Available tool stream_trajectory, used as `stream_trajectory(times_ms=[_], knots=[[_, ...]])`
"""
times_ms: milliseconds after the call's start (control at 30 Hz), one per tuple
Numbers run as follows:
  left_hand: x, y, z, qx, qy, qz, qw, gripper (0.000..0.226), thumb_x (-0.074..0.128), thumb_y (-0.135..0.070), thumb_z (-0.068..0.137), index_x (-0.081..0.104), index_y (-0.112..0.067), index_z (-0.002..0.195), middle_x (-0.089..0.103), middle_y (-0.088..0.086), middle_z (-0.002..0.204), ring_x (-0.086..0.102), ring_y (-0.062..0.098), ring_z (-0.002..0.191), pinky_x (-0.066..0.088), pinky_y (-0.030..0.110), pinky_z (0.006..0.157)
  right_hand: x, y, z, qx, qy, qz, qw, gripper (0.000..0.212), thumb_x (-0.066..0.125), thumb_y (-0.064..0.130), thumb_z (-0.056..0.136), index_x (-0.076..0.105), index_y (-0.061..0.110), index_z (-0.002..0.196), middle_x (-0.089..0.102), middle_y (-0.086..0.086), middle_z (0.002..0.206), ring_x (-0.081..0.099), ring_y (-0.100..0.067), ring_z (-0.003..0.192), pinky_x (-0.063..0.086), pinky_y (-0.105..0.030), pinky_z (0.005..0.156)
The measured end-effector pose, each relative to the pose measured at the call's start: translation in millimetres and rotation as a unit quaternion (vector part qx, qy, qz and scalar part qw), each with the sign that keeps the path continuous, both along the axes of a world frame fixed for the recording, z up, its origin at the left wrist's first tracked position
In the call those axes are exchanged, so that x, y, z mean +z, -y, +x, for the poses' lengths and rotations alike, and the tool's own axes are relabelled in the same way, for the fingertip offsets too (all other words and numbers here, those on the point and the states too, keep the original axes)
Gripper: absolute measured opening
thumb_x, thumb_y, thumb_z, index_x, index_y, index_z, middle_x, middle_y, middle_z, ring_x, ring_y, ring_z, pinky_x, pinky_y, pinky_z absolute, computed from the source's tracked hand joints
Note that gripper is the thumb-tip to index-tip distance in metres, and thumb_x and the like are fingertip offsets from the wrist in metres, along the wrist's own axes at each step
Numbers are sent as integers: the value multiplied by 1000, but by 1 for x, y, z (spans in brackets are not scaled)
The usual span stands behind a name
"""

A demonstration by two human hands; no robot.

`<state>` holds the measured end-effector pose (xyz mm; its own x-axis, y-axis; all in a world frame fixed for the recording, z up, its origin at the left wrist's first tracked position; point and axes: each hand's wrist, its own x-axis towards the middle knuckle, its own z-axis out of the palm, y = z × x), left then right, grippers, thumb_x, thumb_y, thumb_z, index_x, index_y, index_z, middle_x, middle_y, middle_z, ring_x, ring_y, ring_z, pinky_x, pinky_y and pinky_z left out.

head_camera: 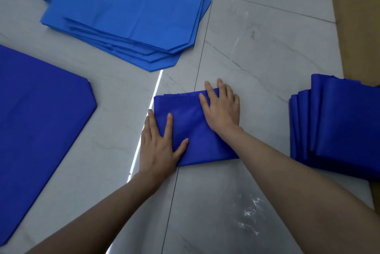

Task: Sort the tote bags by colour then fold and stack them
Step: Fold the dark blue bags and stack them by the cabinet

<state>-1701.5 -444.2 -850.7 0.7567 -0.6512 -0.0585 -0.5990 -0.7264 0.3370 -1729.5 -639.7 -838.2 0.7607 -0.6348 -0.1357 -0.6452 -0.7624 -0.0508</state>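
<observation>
Both my hands lie flat, fingers spread and gripping nothing, on the folded dark-blue tote bag (191,128) in the middle of the tiled floor (257,48). Left hand (158,146) presses the near left corner; right hand (223,107) presses the far right edge. Judged purpose: flatten the creases so the fold holds before stacking.

Count:
- folded dark-blue stack (337,128) at right, staggered; at least five edges show, exact number unclear.
- light-blue pile (131,13) at far left, unfolded, handles out; several layers, perhaps five.
- unfolded dark-blue bags (39,105) at near left, lying flat; number cannot be told.

Sorting looks complete; folding is partway.
</observation>
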Motion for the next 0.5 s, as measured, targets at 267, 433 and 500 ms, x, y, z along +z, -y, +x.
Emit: stream_trajectory(times_ms=[267,433,500], knots=[[40,-3,20,82,-359,-263,892,26,59,-28,91,55,-27,117,56,-16,109,56,8,100,48,21,82,9,-26,-39,-55,44,18,997,51,28,50,98,33,25,143,33,-7,140,36,-26,116,38,-35,92],[59,-4,17,29,-476,-296,827,46,60,-13,90,50,-33,130,52,-16,122,55,5,109,52,15,76,28,-28,-69,-107,93,212,967,52,39,48,97,35,24,142,25,-4,144,28,-26,127,32,-34,103],[77,4,22,4,-474,-301,828,46,59,-11,91,50,-34,130,51,-16,123,54,7,110,53,16,75,46,-23,-80,-155,136,302,931,57,46,48,95,32,23,145,22,-4,147,26,-25,134,28,-35,109]])
